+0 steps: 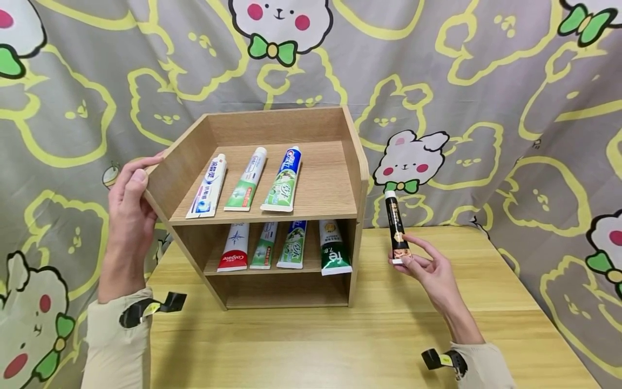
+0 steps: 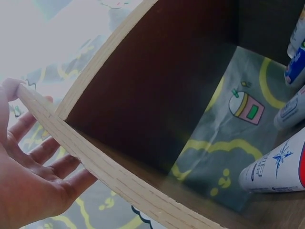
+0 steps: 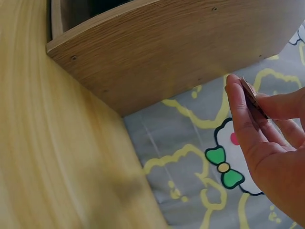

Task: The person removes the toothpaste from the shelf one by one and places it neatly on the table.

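My right hand (image 1: 432, 273) pinches the flat bottom end of a black and gold toothpaste tube (image 1: 396, 227), its white cap pointing up. It is held to the right of a small wooden shelf (image 1: 362, 162). In the right wrist view only the thin end of the tube (image 3: 255, 98) shows between thumb and fingers. My left hand (image 1: 128, 205) grips the shelf's left side panel, thumb on one face and fingers behind; the left wrist view shows the panel's edge (image 2: 102, 171) between them.
On the top board lie a white tube (image 1: 208, 186), a green and white tube (image 1: 247, 181) and a blue and green tube (image 1: 284, 181). Several more, including a red and white Colgate tube (image 1: 234, 247), lie below. The shelf stands on a wooden table (image 1: 301, 346) against a patterned curtain (image 1: 311, 81).
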### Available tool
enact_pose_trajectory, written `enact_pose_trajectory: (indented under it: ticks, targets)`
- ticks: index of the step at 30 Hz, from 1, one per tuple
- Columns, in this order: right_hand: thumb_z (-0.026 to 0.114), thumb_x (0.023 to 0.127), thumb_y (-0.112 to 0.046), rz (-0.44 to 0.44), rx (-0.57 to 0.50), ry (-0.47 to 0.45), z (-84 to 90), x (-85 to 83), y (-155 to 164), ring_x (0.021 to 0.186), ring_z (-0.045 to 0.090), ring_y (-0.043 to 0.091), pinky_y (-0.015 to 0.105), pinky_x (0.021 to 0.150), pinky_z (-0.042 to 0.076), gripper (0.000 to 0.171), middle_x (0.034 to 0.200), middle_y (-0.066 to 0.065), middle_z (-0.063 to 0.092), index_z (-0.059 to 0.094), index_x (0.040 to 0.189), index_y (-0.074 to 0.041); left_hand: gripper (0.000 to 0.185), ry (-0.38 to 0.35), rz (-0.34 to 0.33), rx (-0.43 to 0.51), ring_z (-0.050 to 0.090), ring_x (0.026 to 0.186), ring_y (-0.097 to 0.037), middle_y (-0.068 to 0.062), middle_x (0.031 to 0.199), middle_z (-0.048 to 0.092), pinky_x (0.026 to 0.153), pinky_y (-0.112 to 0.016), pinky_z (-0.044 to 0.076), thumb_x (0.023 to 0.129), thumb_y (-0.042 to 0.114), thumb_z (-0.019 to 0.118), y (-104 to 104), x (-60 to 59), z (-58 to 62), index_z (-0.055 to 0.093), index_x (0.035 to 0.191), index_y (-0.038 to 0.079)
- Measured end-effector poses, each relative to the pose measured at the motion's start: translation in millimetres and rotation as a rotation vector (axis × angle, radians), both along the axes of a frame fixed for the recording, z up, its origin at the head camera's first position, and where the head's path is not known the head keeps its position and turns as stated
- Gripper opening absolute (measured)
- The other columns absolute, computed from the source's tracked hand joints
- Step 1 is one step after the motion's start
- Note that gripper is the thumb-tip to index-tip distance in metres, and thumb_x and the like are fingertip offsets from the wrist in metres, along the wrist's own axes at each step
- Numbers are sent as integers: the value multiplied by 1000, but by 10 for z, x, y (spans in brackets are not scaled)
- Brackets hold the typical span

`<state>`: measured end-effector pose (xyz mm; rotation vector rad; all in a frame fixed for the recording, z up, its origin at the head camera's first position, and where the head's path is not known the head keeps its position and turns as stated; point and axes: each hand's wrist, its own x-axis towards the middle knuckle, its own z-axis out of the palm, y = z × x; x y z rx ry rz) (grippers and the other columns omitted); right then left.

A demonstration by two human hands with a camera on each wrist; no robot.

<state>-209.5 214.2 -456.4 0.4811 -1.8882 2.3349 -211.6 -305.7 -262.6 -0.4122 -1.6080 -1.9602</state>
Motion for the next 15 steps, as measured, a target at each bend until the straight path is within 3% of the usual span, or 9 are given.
enact_pose_trajectory:
  ticks: [5,15]
  targets:
    - [55,101,10,28,-24,-32,-119,-52,21,100,74,25,36,88,56,52,111,18,74,37,149,11,39,-1,-3,-4,43,123,-34,-16,149,52,87,-42,36,101,21,53,1,-6,-4,64,131,-2]
    - [55,100,9,26,-12,-172,-347,-143,26,100,74,27,35,90,55,56,112,27,71,35,152,10,39,14,2,2,43,120,-33,-18,148,52,85,-41,37,101,20,53,2,-9,-6,64,130,-2]
